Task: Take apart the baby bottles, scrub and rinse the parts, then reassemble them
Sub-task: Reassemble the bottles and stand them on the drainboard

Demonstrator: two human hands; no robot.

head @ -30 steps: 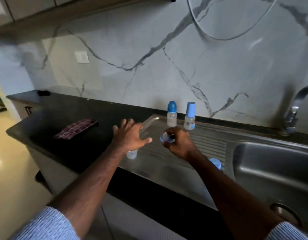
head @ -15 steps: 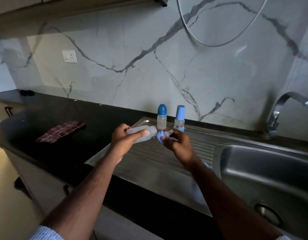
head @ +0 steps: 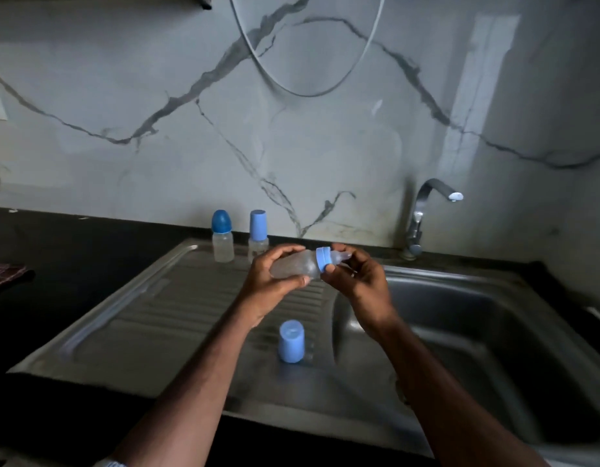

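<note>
I hold the clear baby bottle (head: 293, 267) on its side above the back part of the ribbed drainboard (head: 150, 318), with my left hand (head: 275, 281) curled around the body and the fingers of my right hand (head: 359, 281) pinching the blue screw collar (head: 323, 259), the translucent teat (head: 340, 257) pointing right toward the faucet (head: 423, 214). I judge the step in hand to be turning the collar on its thread. Risk one: the bottle wall looks smooth, thin plastic and may be wet, so a weak hold by my left hand would let the body spin with the collar or slip down onto the steel. Risk two: the teat appears to be soft silicone; squeezing it instead of the rigid collar would deform it and transfer no torque. Risk three: a collar released over the basin (head: 477, 332) could roll to the drain. The loose blue cap (head: 291, 345), a small cylinder standing near the front edge of the drainboard, sits directly below my wrists and could be knocked over. Two more capped bottles, one with a domed dark blue cap (head: 221, 237) and one with a straight light blue cap (head: 258, 235), stand at the back edge, just behind my left hand. The drainboard is brushed stainless steel with shallow grooves; the counter (head: 55, 251) is dark and matte.
</note>
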